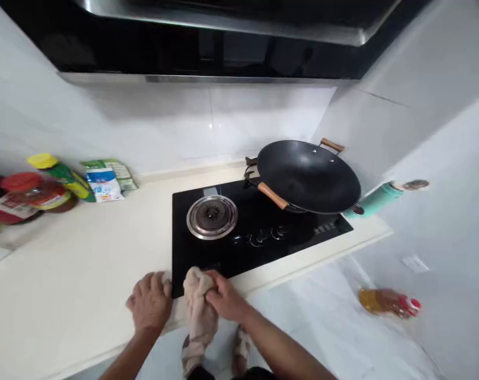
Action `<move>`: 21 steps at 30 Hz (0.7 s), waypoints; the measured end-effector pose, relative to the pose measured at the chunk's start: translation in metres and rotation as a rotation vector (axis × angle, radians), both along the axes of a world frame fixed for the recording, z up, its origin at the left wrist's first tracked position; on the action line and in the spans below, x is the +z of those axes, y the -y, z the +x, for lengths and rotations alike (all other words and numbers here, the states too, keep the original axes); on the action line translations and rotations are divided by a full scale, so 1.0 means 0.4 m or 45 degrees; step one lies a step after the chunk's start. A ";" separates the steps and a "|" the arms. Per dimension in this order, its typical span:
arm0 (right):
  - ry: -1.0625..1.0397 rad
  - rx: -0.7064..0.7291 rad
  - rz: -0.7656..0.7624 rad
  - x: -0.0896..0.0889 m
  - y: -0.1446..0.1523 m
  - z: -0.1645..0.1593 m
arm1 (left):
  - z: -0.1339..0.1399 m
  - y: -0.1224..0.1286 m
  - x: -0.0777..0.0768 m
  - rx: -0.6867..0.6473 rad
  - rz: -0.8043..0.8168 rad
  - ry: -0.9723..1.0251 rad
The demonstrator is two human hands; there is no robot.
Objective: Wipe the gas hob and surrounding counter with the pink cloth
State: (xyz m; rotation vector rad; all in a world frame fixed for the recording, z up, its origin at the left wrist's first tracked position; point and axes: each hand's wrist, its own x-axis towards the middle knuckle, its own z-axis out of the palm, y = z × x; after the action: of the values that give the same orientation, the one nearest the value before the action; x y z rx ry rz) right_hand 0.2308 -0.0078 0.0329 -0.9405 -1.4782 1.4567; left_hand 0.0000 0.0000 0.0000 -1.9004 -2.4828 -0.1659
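A crumpled beige cloth (198,295) is bunched at the front left corner of the black gas stove (223,253). My right hand (225,298) is closed on its upper part, and the rest dangles over the counter's front edge. My left hand (151,301) lies palm down on the pale countertop (84,269), just left of the stove's edge. Its fingers stretch forward and hold nothing that I can see. Beyond the hands is the left burner (212,217), with a metal ring around it. Two control knobs (268,236) sit to its right.
A large black wok (308,177) with wooden handles covers the stove's right side. Seasoning packets (104,182), a yellow-capped bottle (65,174) and red-lidded jars (37,190) line the left wall. A range hood (207,50) hangs above. An oil bottle (387,302) stands on the floor at right.
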 end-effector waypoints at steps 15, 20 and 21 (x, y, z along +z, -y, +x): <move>1.219 -0.407 0.346 -0.052 -0.014 0.018 | -0.006 0.022 -0.005 -0.028 0.151 0.005; 1.399 -0.420 0.309 -0.069 -0.100 0.014 | -0.013 0.026 -0.016 -0.047 0.179 0.001; 1.423 -0.451 0.277 -0.067 -0.140 0.031 | -0.014 0.026 -0.017 -0.047 0.183 0.000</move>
State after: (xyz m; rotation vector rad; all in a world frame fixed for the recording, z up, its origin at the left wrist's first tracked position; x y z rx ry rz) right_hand 0.2431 0.0480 0.0059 -1.9062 -2.0004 0.4347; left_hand -0.0055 -0.0104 -0.0067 -1.8894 -2.3651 -0.3350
